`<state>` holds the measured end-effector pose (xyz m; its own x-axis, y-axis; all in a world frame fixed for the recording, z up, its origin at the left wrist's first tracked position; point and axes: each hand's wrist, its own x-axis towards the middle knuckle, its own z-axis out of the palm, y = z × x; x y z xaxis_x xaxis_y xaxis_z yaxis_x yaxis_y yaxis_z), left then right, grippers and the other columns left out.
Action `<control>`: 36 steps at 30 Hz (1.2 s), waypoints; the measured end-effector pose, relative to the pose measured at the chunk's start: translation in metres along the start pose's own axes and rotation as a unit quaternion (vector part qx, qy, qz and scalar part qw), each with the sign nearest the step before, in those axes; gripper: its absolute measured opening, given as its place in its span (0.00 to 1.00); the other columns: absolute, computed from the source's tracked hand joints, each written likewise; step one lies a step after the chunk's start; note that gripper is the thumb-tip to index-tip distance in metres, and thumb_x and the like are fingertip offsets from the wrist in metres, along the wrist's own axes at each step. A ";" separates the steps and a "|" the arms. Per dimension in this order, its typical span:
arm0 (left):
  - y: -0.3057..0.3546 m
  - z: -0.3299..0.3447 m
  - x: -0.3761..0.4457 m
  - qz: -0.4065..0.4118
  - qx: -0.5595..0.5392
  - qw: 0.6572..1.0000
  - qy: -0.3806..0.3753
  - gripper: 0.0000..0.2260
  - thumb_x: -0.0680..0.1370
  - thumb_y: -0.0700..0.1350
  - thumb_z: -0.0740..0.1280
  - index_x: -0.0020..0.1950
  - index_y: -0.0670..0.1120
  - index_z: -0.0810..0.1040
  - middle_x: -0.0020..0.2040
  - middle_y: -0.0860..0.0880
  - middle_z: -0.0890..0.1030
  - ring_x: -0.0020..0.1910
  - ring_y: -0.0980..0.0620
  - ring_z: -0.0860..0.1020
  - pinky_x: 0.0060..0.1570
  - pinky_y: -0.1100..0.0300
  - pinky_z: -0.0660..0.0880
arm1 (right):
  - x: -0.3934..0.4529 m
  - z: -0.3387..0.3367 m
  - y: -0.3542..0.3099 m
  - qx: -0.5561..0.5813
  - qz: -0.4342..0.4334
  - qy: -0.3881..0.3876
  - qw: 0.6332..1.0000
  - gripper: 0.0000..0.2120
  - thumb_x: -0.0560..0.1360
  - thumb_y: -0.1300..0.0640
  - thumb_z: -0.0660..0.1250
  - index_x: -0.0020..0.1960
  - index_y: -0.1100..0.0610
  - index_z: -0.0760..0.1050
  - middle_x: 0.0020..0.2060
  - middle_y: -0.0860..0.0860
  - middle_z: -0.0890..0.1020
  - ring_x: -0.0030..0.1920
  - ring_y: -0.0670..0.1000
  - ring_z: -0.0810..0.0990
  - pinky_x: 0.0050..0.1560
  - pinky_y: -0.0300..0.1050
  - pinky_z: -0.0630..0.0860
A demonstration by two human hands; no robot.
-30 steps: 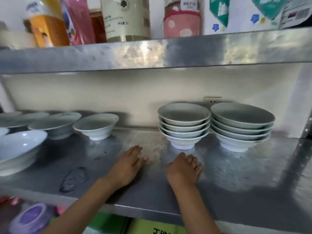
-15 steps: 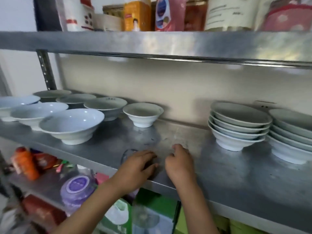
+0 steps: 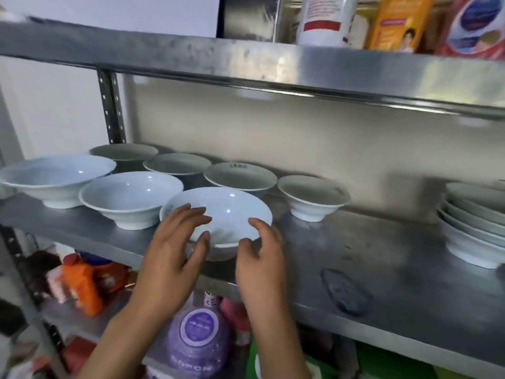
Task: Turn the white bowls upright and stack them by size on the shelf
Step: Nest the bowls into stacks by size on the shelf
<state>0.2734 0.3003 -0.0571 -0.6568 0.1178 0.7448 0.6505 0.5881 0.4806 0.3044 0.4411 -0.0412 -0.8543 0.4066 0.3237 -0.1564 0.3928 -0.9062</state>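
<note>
Several white bowls stand upright and single on the left half of the steel shelf (image 3: 382,269). The nearest one, a wide white bowl (image 3: 226,214), sits at the shelf's front edge. My left hand (image 3: 177,247) is at its near left rim, fingers spread over the rim and thumb by the outer wall. My right hand (image 3: 259,253) is at its near right rim, index finger at the edge, fingers apart. Neither hand is closed on it, and the bowl rests on the shelf. A stack of white bowls (image 3: 475,228) stands at the far right, partly cut off.
A small white bowl (image 3: 314,198) stands alone between the loose bowls and the stack. The upper shelf (image 3: 273,64) hangs low overhead with bottles and packets. A perforated post (image 3: 112,105) rises at the left. A purple-lidded jar (image 3: 199,329) and orange items sit below.
The view has swung left, so the stacks slid to the right edge. Both hands lifted off the shelf surface and moved to the rim of the nearest wide bowl.
</note>
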 end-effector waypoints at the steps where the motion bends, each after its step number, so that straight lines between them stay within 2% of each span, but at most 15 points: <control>1: -0.008 -0.003 0.001 -0.009 -0.002 1.000 0.005 0.13 0.78 0.50 0.61 0.59 0.48 0.78 0.63 0.54 0.76 0.70 0.55 0.68 0.70 0.62 0.61 | 0.000 0.004 0.000 0.000 0.009 0.009 1.000 0.17 0.77 0.60 0.61 0.62 0.47 0.76 0.61 0.41 0.71 0.53 0.39 0.71 0.53 0.30 0.65; 3: -0.019 -0.009 0.002 -0.028 -0.009 1.000 0.012 0.12 0.78 0.49 0.61 0.57 0.46 0.79 0.62 0.52 0.77 0.69 0.54 0.69 0.70 0.60 0.62 | 0.001 0.008 0.001 0.021 0.036 0.014 0.999 0.13 0.75 0.60 0.62 0.56 0.47 0.78 0.52 0.45 0.76 0.45 0.44 0.75 0.51 0.41 0.74; 5: -0.026 -0.011 0.001 -0.040 -0.017 0.999 0.020 0.11 0.77 0.47 0.63 0.55 0.46 0.80 0.61 0.52 0.78 0.67 0.54 0.70 0.69 0.65 0.61 | 0.002 0.004 0.000 0.021 0.072 -0.010 0.997 0.10 0.76 0.57 0.64 0.54 0.47 0.78 0.44 0.45 0.78 0.42 0.47 0.77 0.49 0.44 0.75; 7: -0.027 -0.013 -0.004 -0.055 -0.038 0.997 0.026 0.10 0.77 0.48 0.63 0.54 0.47 0.80 0.61 0.53 0.77 0.66 0.56 0.71 0.66 0.70 0.61 | 0.000 -0.004 0.000 -0.020 0.075 -0.067 0.995 0.09 0.76 0.50 0.67 0.56 0.47 0.78 0.48 0.44 0.80 0.48 0.46 0.78 0.51 0.41 0.73; 9: -0.025 -0.014 -0.010 -0.070 -0.067 0.995 0.025 0.11 0.76 0.51 0.63 0.54 0.49 0.80 0.63 0.55 0.76 0.67 0.57 0.70 0.64 0.74 0.61 | -0.006 -0.009 -0.002 -0.047 0.060 -0.132 0.988 0.17 0.73 0.43 0.70 0.60 0.45 0.76 0.54 0.41 0.78 0.55 0.42 0.76 0.52 0.36 0.71; 12: -0.022 -0.017 -0.017 -0.080 -0.078 0.994 0.021 0.13 0.74 0.53 0.63 0.54 0.50 0.80 0.66 0.56 0.73 0.69 0.59 0.68 0.64 0.71 0.63 | -0.012 -0.007 -0.006 -0.053 0.050 -0.156 0.985 0.18 0.71 0.46 0.74 0.59 0.43 0.74 0.56 0.37 0.73 0.51 0.34 0.73 0.44 0.26 0.68; 15: -0.022 -0.020 -0.018 -0.095 -0.087 0.991 0.034 0.11 0.73 0.48 0.66 0.54 0.51 0.80 0.66 0.55 0.73 0.67 0.60 0.69 0.64 0.66 0.67 | -0.012 -0.001 -0.007 -0.084 0.026 -0.111 0.990 0.11 0.70 0.46 0.74 0.47 0.45 0.74 0.49 0.41 0.76 0.46 0.35 0.74 0.37 0.26 0.69; 18: -0.016 -0.022 -0.016 -0.123 -0.168 0.977 0.053 0.10 0.71 0.53 0.67 0.51 0.53 0.81 0.64 0.57 0.75 0.65 0.61 0.72 0.61 0.60 0.73 | -0.012 0.000 -0.004 -0.054 0.024 -0.081 0.995 0.12 0.68 0.48 0.76 0.43 0.48 0.74 0.46 0.43 0.79 0.45 0.40 0.77 0.36 0.29 0.71; 21: -0.005 -0.020 -0.015 -0.123 -0.205 0.969 0.060 0.12 0.70 0.56 0.66 0.49 0.53 0.81 0.64 0.57 0.75 0.65 0.58 0.74 0.60 0.53 0.75 | -0.010 -0.008 0.000 -0.001 0.012 -0.060 0.998 0.12 0.66 0.51 0.78 0.42 0.48 0.76 0.43 0.44 0.81 0.44 0.39 0.78 0.39 0.30 0.74; 24: 0.005 -0.014 -0.012 -0.107 -0.202 0.972 0.063 0.13 0.71 0.55 0.66 0.51 0.52 0.81 0.65 0.57 0.74 0.64 0.53 0.75 0.61 0.47 0.74 | -0.006 -0.023 0.002 0.107 0.009 -0.049 0.993 0.13 0.65 0.55 0.80 0.44 0.47 0.78 0.44 0.44 0.84 0.47 0.42 0.82 0.46 0.38 0.80; 28: 0.012 -0.003 -0.006 -0.077 -0.167 0.982 0.051 0.13 0.73 0.49 0.67 0.56 0.51 0.79 0.67 0.56 0.72 0.64 0.54 0.74 0.62 0.50 0.74 | 0.008 -0.046 0.002 0.196 -0.021 0.023 0.980 0.14 0.65 0.62 0.80 0.45 0.50 0.80 0.45 0.45 0.85 0.49 0.43 0.84 0.48 0.41 0.80; 32: 0.008 0.006 -0.001 -0.060 -0.150 0.986 0.046 0.13 0.74 0.45 0.69 0.56 0.59 0.76 0.68 0.57 0.71 0.64 0.60 0.72 0.61 0.63 0.72 | 0.035 -0.073 0.001 0.212 -0.072 0.112 0.968 0.13 0.66 0.63 0.79 0.45 0.52 0.79 0.44 0.48 0.83 0.45 0.42 0.82 0.46 0.37 0.78; 34: 0.003 0.011 0.002 -0.049 -0.142 0.988 0.046 0.13 0.73 0.48 0.68 0.55 0.61 0.75 0.67 0.56 0.71 0.64 0.64 0.71 0.60 0.69 0.70 | 0.054 -0.083 -0.001 0.202 -0.097 0.144 0.964 0.13 0.66 0.64 0.79 0.45 0.52 0.79 0.44 0.50 0.82 0.44 0.44 0.81 0.48 0.39 0.78; 36: -0.002 0.016 0.005 -0.055 -0.139 0.988 0.044 0.13 0.72 0.49 0.66 0.55 0.61 0.74 0.67 0.56 0.71 0.64 0.64 0.71 0.60 0.64 0.72 | 0.077 -0.090 0.000 0.184 -0.107 0.174 0.962 0.14 0.66 0.63 0.79 0.45 0.53 0.78 0.43 0.50 0.81 0.43 0.45 0.80 0.50 0.42 0.78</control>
<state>0.2627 0.3125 -0.0621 -0.7011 -0.0122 0.7130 0.6651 0.3493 0.6600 0.2836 0.5466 0.0082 -0.5762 0.6249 0.5268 -0.5289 0.2063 -0.8232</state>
